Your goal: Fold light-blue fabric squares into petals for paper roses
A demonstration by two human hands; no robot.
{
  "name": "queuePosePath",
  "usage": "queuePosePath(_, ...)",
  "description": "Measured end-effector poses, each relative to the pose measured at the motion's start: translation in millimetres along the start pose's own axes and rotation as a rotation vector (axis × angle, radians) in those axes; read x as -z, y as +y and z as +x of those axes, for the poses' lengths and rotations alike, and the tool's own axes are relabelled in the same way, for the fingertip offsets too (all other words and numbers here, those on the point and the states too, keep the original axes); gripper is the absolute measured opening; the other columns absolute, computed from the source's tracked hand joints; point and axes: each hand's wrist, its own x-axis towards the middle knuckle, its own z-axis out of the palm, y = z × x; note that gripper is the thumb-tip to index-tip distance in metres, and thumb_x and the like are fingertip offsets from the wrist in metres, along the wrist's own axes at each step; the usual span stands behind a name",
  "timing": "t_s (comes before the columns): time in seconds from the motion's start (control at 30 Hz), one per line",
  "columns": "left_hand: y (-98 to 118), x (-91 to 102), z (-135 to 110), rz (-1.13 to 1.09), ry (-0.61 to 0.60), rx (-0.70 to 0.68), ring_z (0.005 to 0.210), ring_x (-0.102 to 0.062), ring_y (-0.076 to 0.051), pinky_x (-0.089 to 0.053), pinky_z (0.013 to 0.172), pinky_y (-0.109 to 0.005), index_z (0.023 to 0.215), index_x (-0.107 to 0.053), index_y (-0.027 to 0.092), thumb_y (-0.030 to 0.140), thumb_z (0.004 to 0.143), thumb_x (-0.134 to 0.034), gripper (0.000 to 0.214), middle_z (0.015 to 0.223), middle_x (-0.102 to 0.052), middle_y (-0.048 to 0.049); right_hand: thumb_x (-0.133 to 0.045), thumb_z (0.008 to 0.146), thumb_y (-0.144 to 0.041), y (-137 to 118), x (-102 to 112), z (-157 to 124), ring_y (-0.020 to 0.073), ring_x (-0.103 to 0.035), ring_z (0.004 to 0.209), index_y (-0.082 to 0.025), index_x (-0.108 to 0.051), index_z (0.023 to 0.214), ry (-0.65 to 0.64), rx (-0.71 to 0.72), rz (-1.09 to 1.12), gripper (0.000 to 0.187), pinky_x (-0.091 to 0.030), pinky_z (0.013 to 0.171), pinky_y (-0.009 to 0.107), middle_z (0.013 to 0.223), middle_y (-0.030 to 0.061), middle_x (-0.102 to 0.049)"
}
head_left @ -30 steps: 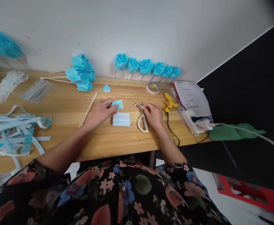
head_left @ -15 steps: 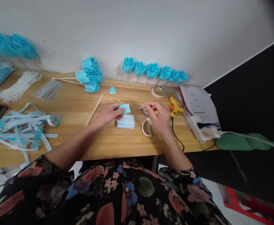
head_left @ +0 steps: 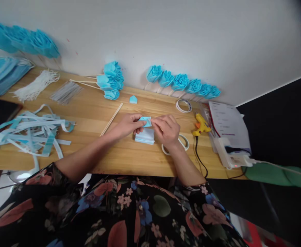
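Observation:
My left hand (head_left: pixel 127 125) and my right hand (head_left: pixel 166 129) meet over the middle of the wooden table (head_left: pixel 93 151). Both pinch one small folded blue piece of fabric (head_left: pixel 146 121) between their fingertips. Just below it lies a stack of light blue folded pieces (head_left: pixel 144 137). White-handled scissors (head_left: pixel 181 144) lie on the table partly under my right hand. A thin wooden stick (head_left: pixel 111 119) lies to the left of my left hand.
Blue fabric roses (head_left: pixel 182 83) line the wall, with more on sticks (head_left: pixel 111 81). A tape roll (head_left: pixel 183 105), yellow glue gun (head_left: pixel 201 125), papers (head_left: pixel 227 121) and power strip (head_left: pixel 231 157) sit right. Blue strips (head_left: pixel 29 132), white loops (head_left: pixel 35 85) and grey wires (head_left: pixel 66 92) lie left.
My right hand left the scissors and came left to the blue piece held by my left hand. The view shifted, so the table items appear further right.

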Motion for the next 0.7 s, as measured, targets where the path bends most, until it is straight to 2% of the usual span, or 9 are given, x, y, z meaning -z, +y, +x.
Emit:
queuePosePath(0.27, -0.7, -0.7, 0.8, -0.006, -0.009, 0.009, 0.047, -0.051, -0.007, -0.041, 0.049, -0.019, 0.066, -0.056, 0.016, 0.022, 0.087, -0.06, 0.022, 0.057, -0.059, 0.0023, -0.06, 0.095, -0.017, 1.2, -0.8, -4.3, 0.0188, -0.066, 0.086, -0.026, -0.071, 0.109, -0.071, -0.029, -0.018, 0.02, -0.051, 0.075, 0.035, 0.092, 0.0038, -0.073)
queuePosePath(0.5, -1.5, -0.1, 0.7, -0.013, -0.016, -0.001, 0.047, -0.051, -0.007, -0.041, 0.048, -0.019, 0.066, -0.055, 0.016, 0.025, 0.087, -0.061, 0.023, 0.056, -0.058, 0.002, -0.06, 0.095, -0.017, 0.6, -2.9, -3.5, 0.0183, -0.064, 0.084, -0.026, -0.072, 0.11, -0.053, -0.005, 0.027, 0.022, -0.05, 0.072, 0.033, 0.092, 0.0038, -0.074)
queuePosePath(0.7, -4.1, 0.8, 2.6, -0.036, -0.021, -0.015, 0.049, -0.051, -0.007, -0.041, 0.048, -0.019, 0.066, -0.057, 0.016, 0.03, 0.085, -0.066, 0.025, 0.056, -0.058, 0.0014, -0.059, 0.095, -0.019, 2.3, -3.9, -7.2, 0.0197, -0.064, 0.085, -0.029, -0.073, 0.107, -0.123, -0.069, 0.039, 0.02, -0.05, 0.073, 0.035, 0.093, 0.0038, -0.074)
